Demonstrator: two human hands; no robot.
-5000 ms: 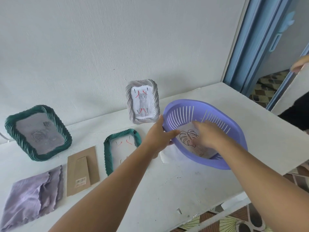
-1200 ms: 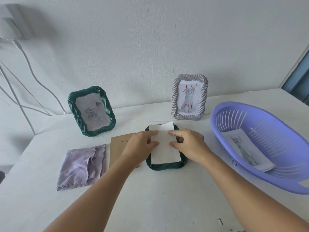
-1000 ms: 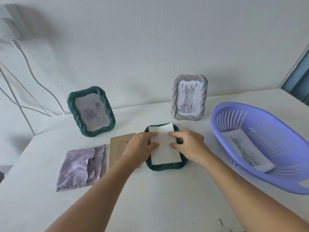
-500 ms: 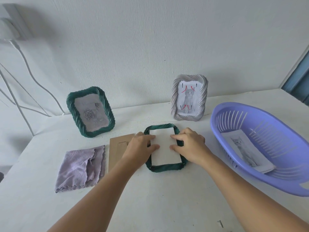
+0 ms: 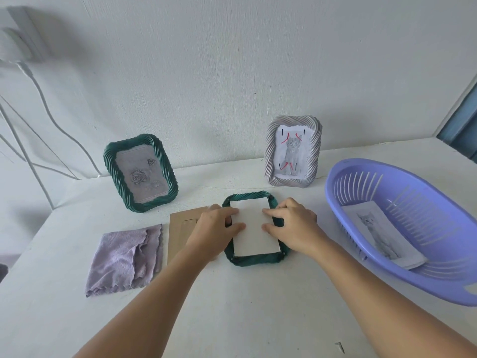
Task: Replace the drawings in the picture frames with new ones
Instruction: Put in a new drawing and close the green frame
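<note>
A green rope-edged frame (image 5: 254, 260) lies face down on the white table, with a white sheet of paper (image 5: 254, 228) set blank side up inside it. My left hand (image 5: 215, 229) presses the sheet's left edge and my right hand (image 5: 294, 224) presses its right edge, fingers flat. The frame's brown cardboard backing (image 5: 179, 232) lies to the left, partly under my left wrist. A second green frame (image 5: 140, 171) with a rose drawing and a grey frame (image 5: 293, 151) with a cat drawing lean on the wall.
A purple plastic basket (image 5: 413, 177) at the right holds cat drawings (image 5: 382, 233). A folded lilac cloth (image 5: 126, 258) lies at the left. White cables (image 5: 38, 140) hang down the wall at far left. A small dark screw (image 5: 340, 346) lies near the table's front edge.
The sheet, taken from the basket, has gone from tilted over the frame to lying flat inside its recess. Both hands slid outward to its side edges.
</note>
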